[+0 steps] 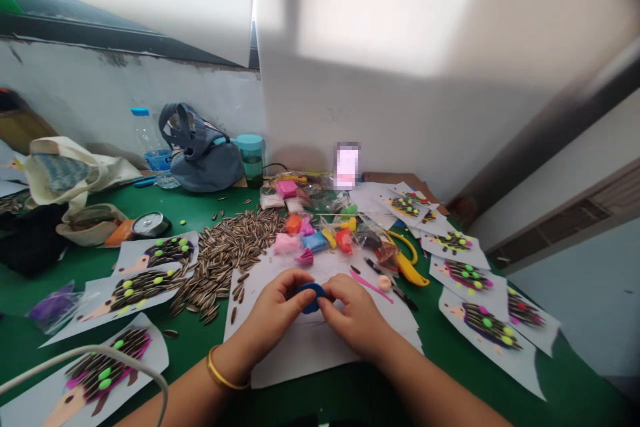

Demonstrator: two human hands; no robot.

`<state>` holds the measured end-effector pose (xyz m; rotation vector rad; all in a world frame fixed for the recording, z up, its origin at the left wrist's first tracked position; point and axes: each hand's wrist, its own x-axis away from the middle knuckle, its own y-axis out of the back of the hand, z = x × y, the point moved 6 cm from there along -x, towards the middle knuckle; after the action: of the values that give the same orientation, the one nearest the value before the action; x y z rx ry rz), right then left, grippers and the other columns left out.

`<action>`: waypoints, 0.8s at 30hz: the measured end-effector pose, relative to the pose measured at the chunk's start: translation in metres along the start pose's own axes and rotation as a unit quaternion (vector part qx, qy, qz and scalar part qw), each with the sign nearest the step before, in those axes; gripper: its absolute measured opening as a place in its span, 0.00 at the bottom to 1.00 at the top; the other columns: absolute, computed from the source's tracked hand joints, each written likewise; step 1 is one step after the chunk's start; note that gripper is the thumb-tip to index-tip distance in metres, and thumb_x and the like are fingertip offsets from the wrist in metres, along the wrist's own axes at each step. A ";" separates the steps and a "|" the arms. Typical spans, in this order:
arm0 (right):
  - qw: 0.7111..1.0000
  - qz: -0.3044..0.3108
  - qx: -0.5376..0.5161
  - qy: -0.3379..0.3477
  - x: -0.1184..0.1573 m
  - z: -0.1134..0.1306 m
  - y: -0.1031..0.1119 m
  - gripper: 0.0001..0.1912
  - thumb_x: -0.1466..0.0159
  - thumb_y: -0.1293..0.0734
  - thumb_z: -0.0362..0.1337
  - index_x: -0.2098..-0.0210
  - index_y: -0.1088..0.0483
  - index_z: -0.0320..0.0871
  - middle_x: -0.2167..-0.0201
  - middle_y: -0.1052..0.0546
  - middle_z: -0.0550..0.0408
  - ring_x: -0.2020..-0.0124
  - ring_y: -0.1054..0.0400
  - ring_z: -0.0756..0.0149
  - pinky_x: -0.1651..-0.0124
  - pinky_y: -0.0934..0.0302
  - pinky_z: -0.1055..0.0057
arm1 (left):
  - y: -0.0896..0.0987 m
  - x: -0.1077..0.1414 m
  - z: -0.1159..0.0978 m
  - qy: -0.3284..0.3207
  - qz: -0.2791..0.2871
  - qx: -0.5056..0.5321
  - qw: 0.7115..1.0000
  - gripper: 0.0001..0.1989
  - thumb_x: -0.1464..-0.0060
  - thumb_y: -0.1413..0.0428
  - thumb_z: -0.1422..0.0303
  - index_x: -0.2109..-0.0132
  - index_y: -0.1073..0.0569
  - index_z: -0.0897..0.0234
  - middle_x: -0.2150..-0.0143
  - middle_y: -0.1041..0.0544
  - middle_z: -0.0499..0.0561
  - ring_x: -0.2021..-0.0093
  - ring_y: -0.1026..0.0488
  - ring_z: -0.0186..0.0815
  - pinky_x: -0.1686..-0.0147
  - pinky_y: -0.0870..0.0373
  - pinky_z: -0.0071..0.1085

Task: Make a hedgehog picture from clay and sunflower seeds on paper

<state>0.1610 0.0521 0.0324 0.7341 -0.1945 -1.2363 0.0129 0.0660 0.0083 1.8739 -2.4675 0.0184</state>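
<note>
Pressing a blue clay disc (313, 307) between both hands, over the middle of a stack of white paper (280, 357) on a green table (197, 330). Gripping with the left hand (287, 300) at the disc's left side, thumb laid across the face; pinching with the right hand (350, 312) at the right edge. Showing fingers drawn in to the clay's thickness on both sides, some tips hidden behind it.

Done, to judge by appearance: several hedgehog pictures, arranged along the left (145, 287) and right (485, 323) of the table, with seeds set as spines and bright dots added. Not yet present on the visible part of the top sheet: blue clay or rows of set seeds; bearing only faint drawn lines and, at the left edge, a few loose seeds. Best judged as an early shaping stage; lacking, beside the finished sheets, body, spines and dots. Standing ready: a seed heap (235, 240) at left, bagged clay (287, 244) beyond the hands, a pink tool (373, 285) at right.
</note>
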 end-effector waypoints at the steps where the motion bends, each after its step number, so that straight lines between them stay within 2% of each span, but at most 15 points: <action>1: 1.000 -0.005 -0.006 -0.006 -0.001 -0.001 0.002 0.07 0.36 0.37 0.33 0.69 0.28 0.44 0.71 0.27 0.55 0.66 0.34 0.64 0.60 0.43 0.68 | 0.000 -0.001 0.000 -0.003 -0.003 0.018 1.000 0.16 0.50 0.37 0.62 0.55 0.26 0.63 0.62 0.22 0.50 0.61 0.25 0.38 0.59 0.28 0.34; 3: 1.000 -0.009 -0.017 -0.014 -0.001 -0.002 0.005 0.09 0.35 0.37 0.34 0.69 0.26 0.44 0.70 0.26 0.55 0.65 0.34 0.64 0.60 0.42 0.68 | 0.000 -0.002 0.002 -0.004 -0.005 0.041 0.999 0.19 0.53 0.36 0.64 0.53 0.28 0.62 0.62 0.22 0.50 0.61 0.25 0.38 0.57 0.28 0.36; 5: 1.000 -0.005 -0.026 -0.016 -0.002 -0.003 0.006 0.08 0.35 0.36 0.35 0.67 0.25 0.44 0.69 0.25 0.55 0.64 0.33 0.63 0.59 0.42 0.67 | -0.001 -0.003 0.004 0.000 -0.004 0.043 0.999 0.18 0.53 0.36 0.65 0.55 0.28 0.62 0.63 0.22 0.49 0.62 0.24 0.38 0.57 0.28 0.36; 7: 0.999 -0.010 -0.038 -0.021 -0.002 -0.005 0.006 0.06 0.36 0.34 0.36 0.62 0.24 0.45 0.66 0.23 0.54 0.62 0.32 0.62 0.57 0.40 0.66 | 0.000 -0.003 0.005 0.005 -0.002 0.030 1.000 0.16 0.53 0.36 0.64 0.58 0.28 0.63 0.63 0.22 0.50 0.62 0.25 0.39 0.58 0.28 0.36; 9: 0.998 -0.021 -0.056 -0.033 -0.001 -0.009 0.006 0.10 0.37 0.32 0.37 0.57 0.25 0.45 0.62 0.22 0.53 0.60 0.31 0.61 0.55 0.39 0.66 | 0.000 -0.003 0.006 0.009 0.004 0.009 1.000 0.15 0.53 0.36 0.64 0.59 0.26 0.64 0.63 0.22 0.51 0.62 0.25 0.39 0.59 0.29 0.35; 15: 0.995 -0.029 -0.073 -0.057 -0.001 -0.016 0.004 0.06 0.36 0.34 0.36 0.65 0.25 0.44 0.66 0.22 0.54 0.62 0.30 0.62 0.57 0.38 0.67 | -0.003 0.000 0.003 0.002 0.026 -0.050 0.998 0.13 0.49 0.38 0.61 0.59 0.24 0.63 0.63 0.22 0.50 0.62 0.26 0.38 0.60 0.30 0.32; 20: 0.996 -0.011 -0.067 -0.059 -0.001 -0.013 0.001 0.05 0.37 0.34 0.34 0.65 0.25 0.44 0.66 0.23 0.55 0.61 0.30 0.63 0.57 0.38 0.68 | 0.003 -0.002 0.000 -0.012 -0.005 -0.102 0.995 0.10 0.48 0.41 0.61 0.68 0.25 0.64 0.71 0.24 0.49 0.68 0.28 0.37 0.66 0.32 0.30; 24: 0.995 0.002 -0.063 -0.072 -0.001 -0.015 -0.001 0.06 0.39 0.30 0.36 0.62 0.25 0.44 0.63 0.22 0.54 0.61 0.30 0.62 0.58 0.38 0.69 | 0.002 -0.002 0.000 -0.012 0.001 -0.103 0.995 0.12 0.48 0.40 0.59 0.67 0.24 0.64 0.70 0.23 0.49 0.68 0.28 0.37 0.66 0.32 0.30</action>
<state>0.1669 0.0590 0.0209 0.5345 -0.2339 -1.2858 0.0113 0.0687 0.0084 1.7950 -2.3811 -0.2499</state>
